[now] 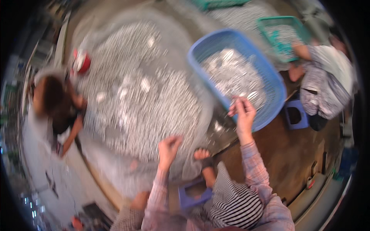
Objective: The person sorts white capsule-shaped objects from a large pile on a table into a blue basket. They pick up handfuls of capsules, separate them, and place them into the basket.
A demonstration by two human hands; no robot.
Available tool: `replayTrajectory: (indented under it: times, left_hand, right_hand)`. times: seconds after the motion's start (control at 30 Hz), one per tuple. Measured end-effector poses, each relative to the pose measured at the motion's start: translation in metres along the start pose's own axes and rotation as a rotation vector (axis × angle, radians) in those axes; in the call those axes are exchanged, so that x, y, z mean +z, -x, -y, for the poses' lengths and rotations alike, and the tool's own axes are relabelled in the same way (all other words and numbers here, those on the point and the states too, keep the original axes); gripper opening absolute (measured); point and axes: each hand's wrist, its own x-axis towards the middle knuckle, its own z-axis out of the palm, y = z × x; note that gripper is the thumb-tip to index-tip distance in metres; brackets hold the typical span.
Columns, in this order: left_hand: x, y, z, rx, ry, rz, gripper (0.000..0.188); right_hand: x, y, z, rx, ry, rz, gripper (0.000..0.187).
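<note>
My right hand (244,111) is over the near rim of a blue plastic basket (274,82), fingertips pinched together. Whatever is between them is too blurred to name. Inside the basket lies a heap of small shiny silvery pieces (235,73). My left hand (168,152) hovers above the near edge of a wide spread of small pale grey pieces (165,104), thumb and fingers drawn together; I cannot make out anything in them. These pieces lie on a pale sheet (135,183) on the floor, with a few larger bright bits among them.
At the left a person (50,100) bends over the spread, near a red container (81,63). Another person (327,77) is at the right beside a green basket (295,57). Purple stools (296,114) stand by that person and between my legs (200,202). My bare foot (201,154) rests by the sheet.
</note>
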Motion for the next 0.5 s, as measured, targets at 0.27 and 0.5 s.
replayTrajectory:
  times: [0.27, 0.5]
  left_hand:
    - [-0.073, -0.035, 0.034, -0.020, -0.199, -0.389, 0.016]
    - [-0.152, -0.198, 0.094, 0.170, -0.460, -0.774, 0.046]
  right_hand:
    - [0.017, 0.077, -0.051, 0.155, 0.360, 0.412, 0.016]
    - [0.018, 0.060, -0.059, 0.096, 0.553, 0.496, 0.016]
